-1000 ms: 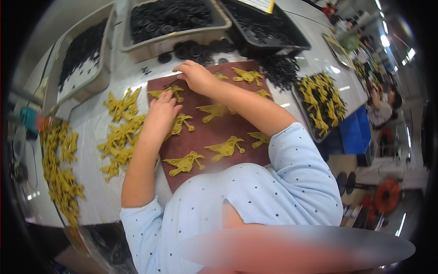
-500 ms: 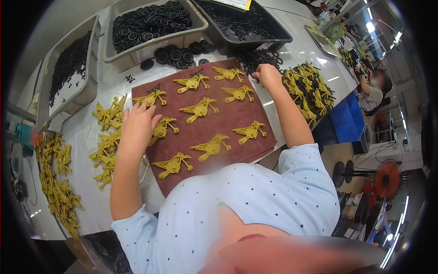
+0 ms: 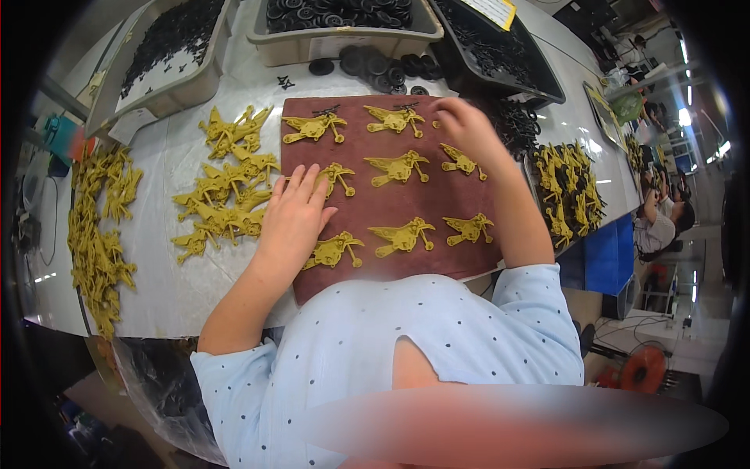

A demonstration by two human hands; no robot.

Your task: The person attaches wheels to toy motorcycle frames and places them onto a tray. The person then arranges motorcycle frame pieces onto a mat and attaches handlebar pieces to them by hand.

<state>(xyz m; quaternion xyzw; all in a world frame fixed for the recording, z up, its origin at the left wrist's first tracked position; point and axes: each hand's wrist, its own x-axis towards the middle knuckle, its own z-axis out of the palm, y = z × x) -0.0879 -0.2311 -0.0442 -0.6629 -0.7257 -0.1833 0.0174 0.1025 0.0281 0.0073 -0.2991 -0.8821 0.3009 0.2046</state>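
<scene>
Yellow plastic parts (image 3: 397, 168) shaped like small frames lie in rows on a dark red cloth mat (image 3: 367, 205). Slim black pieces (image 3: 405, 105) rest on at least two of those in the far row. My left hand (image 3: 295, 209) lies with fingers outstretched on the mat's left side, partly covering a yellow part (image 3: 337, 180) in the middle row. Over the mat's far right corner my right hand (image 3: 467, 129) is closed, fingertips curled down at a yellow part mostly hidden beneath it. What those fingers hold, if anything, cannot be made out.
Loose yellow parts (image 3: 230, 184) are heaped left of the mat. Yellow-and-black assemblies (image 3: 566, 187) pile up at right. Behind stand a grey bin of black wheels (image 3: 340, 17), a black bin (image 3: 500, 59) and a grey bin of small black pieces (image 3: 172, 47). Loose wheels (image 3: 375, 69) lie before them.
My right hand has come from the black pieces beside the mat onto its far right corner. My left hand has shifted nearer, from the far row to the middle row. The view has swung.
</scene>
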